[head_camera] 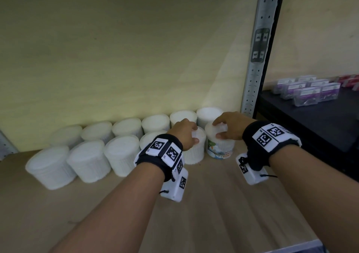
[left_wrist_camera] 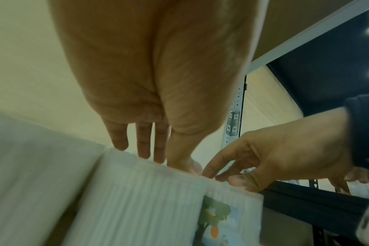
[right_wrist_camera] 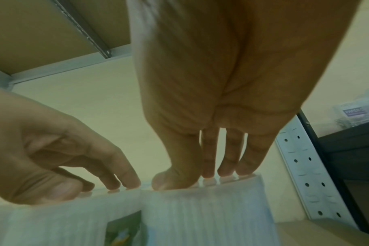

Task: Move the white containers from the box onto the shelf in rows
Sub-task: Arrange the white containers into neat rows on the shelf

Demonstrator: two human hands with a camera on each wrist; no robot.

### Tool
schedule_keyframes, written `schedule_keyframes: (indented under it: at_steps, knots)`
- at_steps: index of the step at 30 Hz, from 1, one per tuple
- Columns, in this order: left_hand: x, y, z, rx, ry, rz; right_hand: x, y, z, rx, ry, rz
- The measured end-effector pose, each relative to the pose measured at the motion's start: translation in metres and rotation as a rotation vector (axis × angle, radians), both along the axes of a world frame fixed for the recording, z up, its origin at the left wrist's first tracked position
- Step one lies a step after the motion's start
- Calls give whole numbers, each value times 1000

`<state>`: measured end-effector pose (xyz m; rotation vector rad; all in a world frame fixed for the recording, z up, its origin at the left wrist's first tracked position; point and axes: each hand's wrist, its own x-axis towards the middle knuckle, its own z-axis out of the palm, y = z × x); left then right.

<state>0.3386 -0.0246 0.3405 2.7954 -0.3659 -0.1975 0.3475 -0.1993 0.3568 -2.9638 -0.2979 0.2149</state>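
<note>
Two rows of white ribbed containers (head_camera: 87, 159) stand on the wooden shelf (head_camera: 204, 223) against the back wall. My left hand (head_camera: 194, 134) grips the lid of a white container (head_camera: 195, 153) near the right end of the front row. In the left wrist view the left hand (left_wrist_camera: 164, 159) has its fingertips and thumb on that container's (left_wrist_camera: 141, 199) top rim. Just to the right, my right hand (head_camera: 218, 129) grips the lid of a container with a colourful label (head_camera: 219, 148). The right wrist view shows the right hand (right_wrist_camera: 200, 178) curled over this tub's (right_wrist_camera: 211, 216) rim. The box is out of view.
A perforated metal upright (head_camera: 256, 58) bounds the shelf close to the right of the labelled container. Beyond it a black shelf (head_camera: 310, 128) carries several small clear packets (head_camera: 307, 91). Bare board lies in front of the rows.
</note>
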Motion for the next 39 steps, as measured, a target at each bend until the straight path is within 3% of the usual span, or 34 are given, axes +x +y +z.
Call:
schedule_keyframes:
  at_steps: [7,10,15,20,35,39]
  knots:
    - [2,6,10,30,115,-79,1,-1,-1,10,4,-7]
    - [1,9,10,-50,127,-77,1,-2,-1,18,5,-7]
    - [1,4,-7,-61,-179,87,2,-1,-1,15,-4,-8]
    - [0,-5,-20,86,-220,141,0,-1,-1,13,-8,-6]
    - [10,11,4,10,61,-99,3,-1,-3,32,3,-6]
    - [7,6,-2,11,-124,41,2,-3,-3,29,6,0]
